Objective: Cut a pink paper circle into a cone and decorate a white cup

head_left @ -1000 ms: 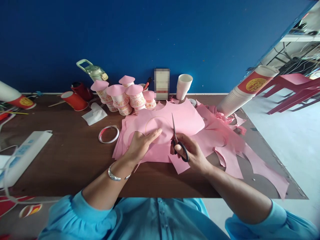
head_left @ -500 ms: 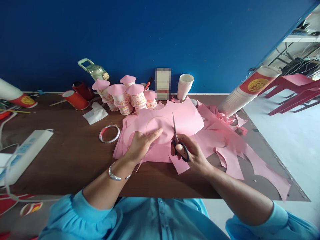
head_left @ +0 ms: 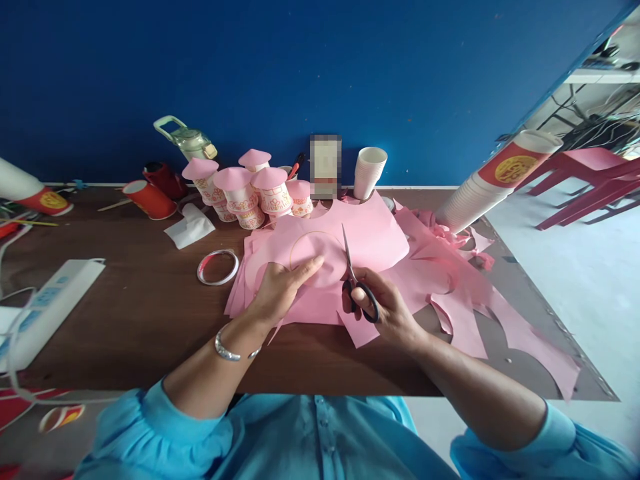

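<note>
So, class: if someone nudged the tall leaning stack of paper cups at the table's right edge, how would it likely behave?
The cup stack probably tips easily: it is long and already leans. It looks light, so a small push may shift it. Being round, it might roll over the pink paper scraps toward the table edge.

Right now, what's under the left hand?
The left hand lies flat on a pink paper sheet marked with a circle. More pink sheets are stacked beneath, on the brown table. The right hand holds scissors beside it. Anything directly under the palm is hidden.
</note>
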